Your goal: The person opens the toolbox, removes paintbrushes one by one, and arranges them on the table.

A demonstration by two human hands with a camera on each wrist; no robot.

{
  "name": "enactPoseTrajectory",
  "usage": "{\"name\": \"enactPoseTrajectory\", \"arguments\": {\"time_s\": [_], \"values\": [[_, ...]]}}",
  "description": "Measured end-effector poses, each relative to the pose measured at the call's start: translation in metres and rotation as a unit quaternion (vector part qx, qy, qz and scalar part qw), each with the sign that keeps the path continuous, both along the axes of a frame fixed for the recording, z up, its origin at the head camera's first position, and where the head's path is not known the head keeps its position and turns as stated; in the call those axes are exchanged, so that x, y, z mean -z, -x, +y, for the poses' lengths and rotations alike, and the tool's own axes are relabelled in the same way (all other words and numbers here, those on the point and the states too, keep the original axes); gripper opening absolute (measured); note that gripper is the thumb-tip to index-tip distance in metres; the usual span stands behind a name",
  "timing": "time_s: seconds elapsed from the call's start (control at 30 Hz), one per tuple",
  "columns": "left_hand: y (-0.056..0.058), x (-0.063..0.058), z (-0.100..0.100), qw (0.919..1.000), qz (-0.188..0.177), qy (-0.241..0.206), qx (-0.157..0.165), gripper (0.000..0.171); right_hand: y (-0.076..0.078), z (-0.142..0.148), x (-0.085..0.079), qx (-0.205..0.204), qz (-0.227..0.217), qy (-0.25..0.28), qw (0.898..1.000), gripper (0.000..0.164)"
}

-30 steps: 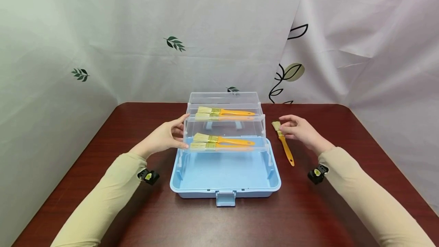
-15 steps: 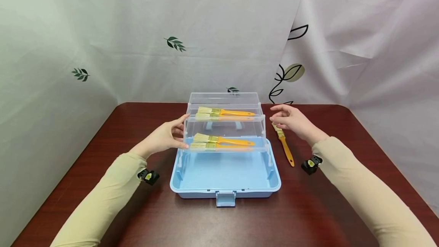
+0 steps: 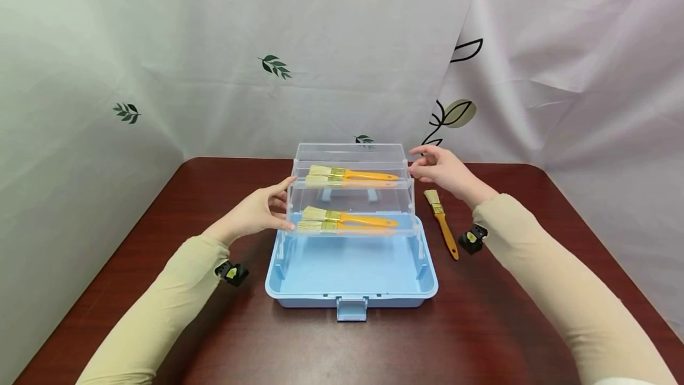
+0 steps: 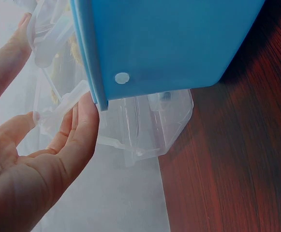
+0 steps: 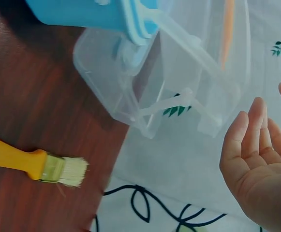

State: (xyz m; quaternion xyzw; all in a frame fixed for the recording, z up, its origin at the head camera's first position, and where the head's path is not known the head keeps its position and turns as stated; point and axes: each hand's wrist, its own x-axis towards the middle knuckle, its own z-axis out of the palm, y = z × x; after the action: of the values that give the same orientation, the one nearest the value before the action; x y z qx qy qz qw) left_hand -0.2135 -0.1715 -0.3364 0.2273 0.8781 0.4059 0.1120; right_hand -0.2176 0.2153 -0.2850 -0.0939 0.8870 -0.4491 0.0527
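head view: left hand [image 3: 256,215] has thumb and fingers spread across the left end of the lower tray [image 3: 350,198], looks like a hold on it. right hand [image 3: 446,172] holds nothing, fingers loosely bent, thumb apart from them, just beside the right end of the upper tray [image 3: 374,166]; right wrist view shows a gap there.

at least one brush in each: upper-tray brush [image 3: 355,174], lower-tray brush [image 3: 352,218]; fainter copies below may be reflections, can't tell. loose brush [image 3: 442,224] lies on the worktop [image 3: 320,349], right of the blue box [image 3: 350,269].

risks, my judgement: trays hang on thin pivoting struts [image 5: 193,50], so a push from the left hand alone could skew them and jam the right side. a jerk or tilt could send brushes sliding along the trays, maybe over the low rims. fingers sit near the linkage, so a sudden fold could pinch them. right sleeve [image 3: 550,278] dropping could knock the loose brush.
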Motion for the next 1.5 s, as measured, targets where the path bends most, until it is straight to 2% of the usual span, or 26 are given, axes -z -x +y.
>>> {"name": "enactPoseTrajectory", "arguments": {"time_s": [0.17,0.4,0.67,0.9,1.1,1.5], "values": [[0.000,-0.001,0.000,1.0000,0.002,-0.003,0.004,0.106,0.008,-0.010,-0.007,-0.018,0.032,-0.036,0.999,0.048],[0.000,-0.001,0.000,0.9999,0.007,-0.004,0.007,0.106,0.016,-0.027,-0.016,-0.052,0.070,-0.108,0.990,0.048],[0.000,-0.002,-0.002,1.0000,0.005,0.003,0.000,0.108,0.023,-0.050,-0.020,-0.095,0.070,-0.148,0.982,0.048],[0.000,-0.003,-0.001,1.0000,0.002,0.001,-0.003,0.109,0.028,-0.063,-0.022,-0.142,0.067,-0.218,0.963,0.049],[0.000,-0.002,-0.002,1.0000,0.002,0.002,-0.002,0.107,0.031,-0.070,-0.020,-0.179,0.069,-0.249,0.949,0.046],[-0.001,-0.001,0.001,1.0000,0.004,0.004,-0.003,0.107,0.034,-0.078,-0.017,-0.179,0.066,-0.292,0.937,0.044]]}}
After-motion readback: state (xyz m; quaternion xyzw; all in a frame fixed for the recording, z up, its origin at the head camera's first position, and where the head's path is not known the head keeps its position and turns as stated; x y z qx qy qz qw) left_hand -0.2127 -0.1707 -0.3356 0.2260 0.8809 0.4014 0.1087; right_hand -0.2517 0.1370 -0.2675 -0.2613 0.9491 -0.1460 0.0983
